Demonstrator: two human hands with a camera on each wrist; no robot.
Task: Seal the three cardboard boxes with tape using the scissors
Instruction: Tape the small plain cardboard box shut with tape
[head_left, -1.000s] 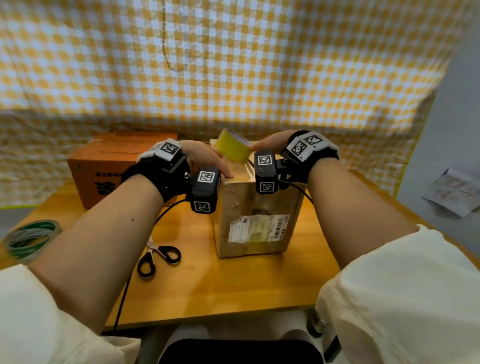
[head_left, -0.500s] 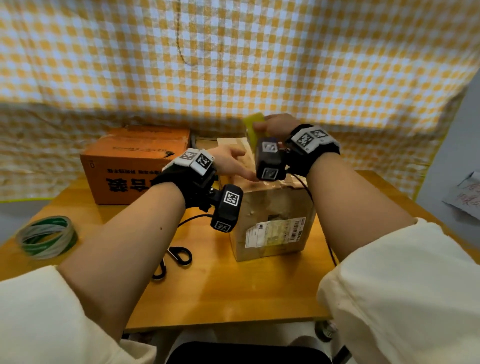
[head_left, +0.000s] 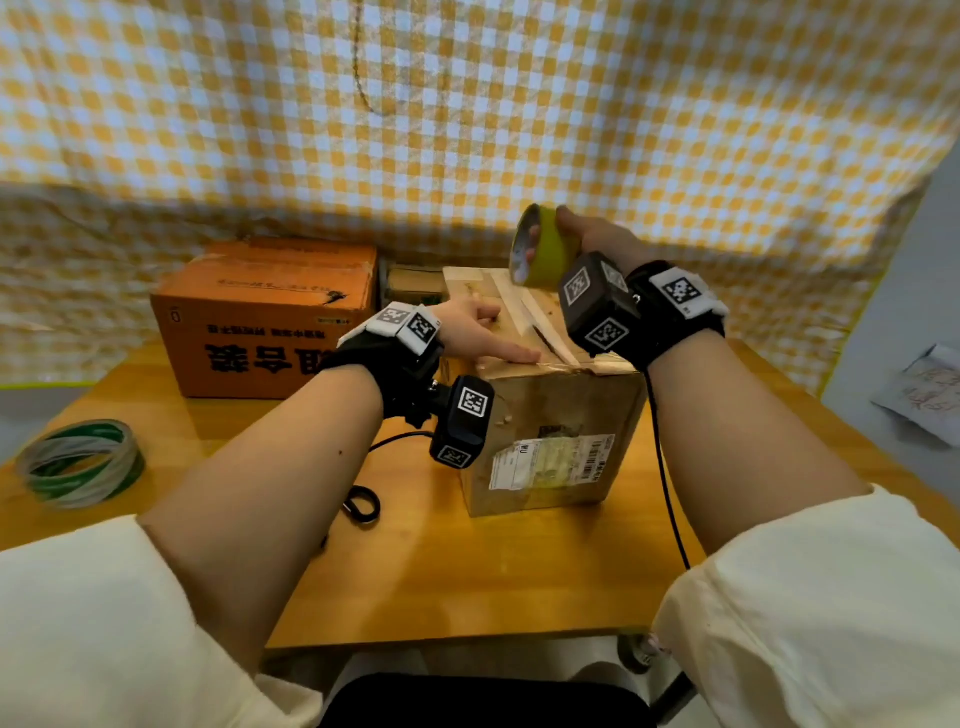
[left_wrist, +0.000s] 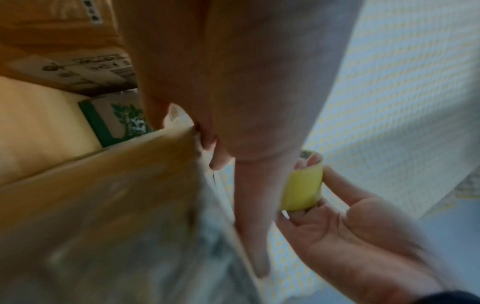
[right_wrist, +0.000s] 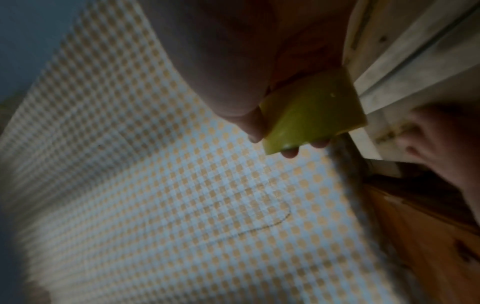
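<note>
The brown cardboard box (head_left: 550, 415) stands on the table (head_left: 467, 582) and serves as the landmark. Its top flaps are down, with pale tape strips running along the seam on its top.

The left hand (head_left: 470, 332) rests on the top of the box near the front edge. Its fingers (head_left: 511, 355) lie straight and flat against the cardboard, pressing on the top beside the seam; they curl round nothing. In the left wrist view the same hand (left_wrist: 233, 102) reaches along the box's upper edge, blurred.

The right hand (head_left: 597, 241) is raised above the far right part of the box top. It grips the yellow tape roll (head_left: 543, 249), with fingers passed through the core and the thumb on the outer face. The right wrist view shows the tape roll (right_wrist: 311, 111) pinched between thumb and fingers just beside the box's taped top. Whether a strip runs from the roll to the box cannot be told.

The scissors (head_left: 362, 506) lie on the table left of the box, mostly hidden by the left forearm; only one black handle loop shows.

An orange cardboard box (head_left: 270, 317) stands left of and behind the brown box. A smaller box with green print (head_left: 413, 286) sits behind, between the two. A green-and-white tape roll (head_left: 78, 462) lies far to the left, near the table's edge.
</note>
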